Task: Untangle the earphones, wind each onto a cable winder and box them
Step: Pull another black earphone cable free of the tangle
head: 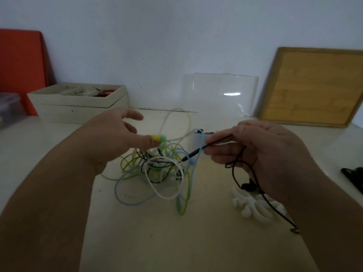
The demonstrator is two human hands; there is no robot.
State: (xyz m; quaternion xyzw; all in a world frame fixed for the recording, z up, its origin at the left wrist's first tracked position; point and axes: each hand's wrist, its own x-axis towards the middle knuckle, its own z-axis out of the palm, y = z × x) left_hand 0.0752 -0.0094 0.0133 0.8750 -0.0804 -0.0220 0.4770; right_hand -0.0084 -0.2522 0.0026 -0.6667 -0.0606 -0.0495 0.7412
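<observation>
A tangle of earphone cables (pixel 157 169) in green, white, light blue and black lies on the table's middle. My right hand (pixel 261 154) pinches the black earphone cable (pixel 216 143) near its slim remote, and black loops hang below the palm with a black earbud (pixel 248 186). My left hand (pixel 115 134) hovers over the tangle's left side, thumb touching yellow and green earbuds (pixel 159 138), fingers spread. White cable winders (pixel 255 207) lie under my right hand. A small white box (pixel 198 135) shows behind the tangle.
A cream box (pixel 78 107) with compartments stands at the back left, beside a red board (pixel 21 65). A clear plastic lid (pixel 220 93) and a wooden board (pixel 312 87) lean on the wall. A black object (pixel 353 177) lies at the right edge.
</observation>
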